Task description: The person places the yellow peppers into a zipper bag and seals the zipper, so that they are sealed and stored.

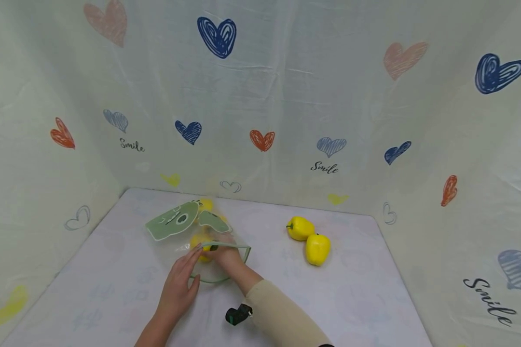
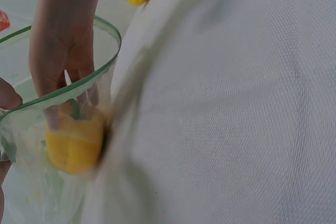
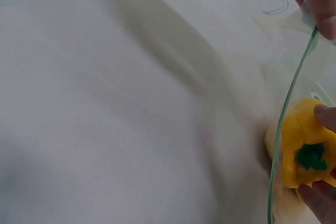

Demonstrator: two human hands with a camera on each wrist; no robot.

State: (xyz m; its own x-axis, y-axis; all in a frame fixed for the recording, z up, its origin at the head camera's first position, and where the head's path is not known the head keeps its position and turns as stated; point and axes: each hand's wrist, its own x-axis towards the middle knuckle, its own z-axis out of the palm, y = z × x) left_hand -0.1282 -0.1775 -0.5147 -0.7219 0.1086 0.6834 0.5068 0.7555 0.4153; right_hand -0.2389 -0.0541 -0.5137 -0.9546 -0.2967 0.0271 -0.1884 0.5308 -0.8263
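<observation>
I'm seeing a plain beige right sleeve (image 1: 286,315), its cuff (image 1: 256,290) ending near the wrist; a small, chunky black device (image 1: 239,314) is jutting out beside it, and the left forearm (image 1: 158,325) is showing bare.

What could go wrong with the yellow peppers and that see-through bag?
The left hand holds the bag by its green rim; if it slips, the bag might sag shut. The right hand, inside the bag gripping a pepper, might snag the rim coming out. One bump could roll the two loose peppers outside.
</observation>
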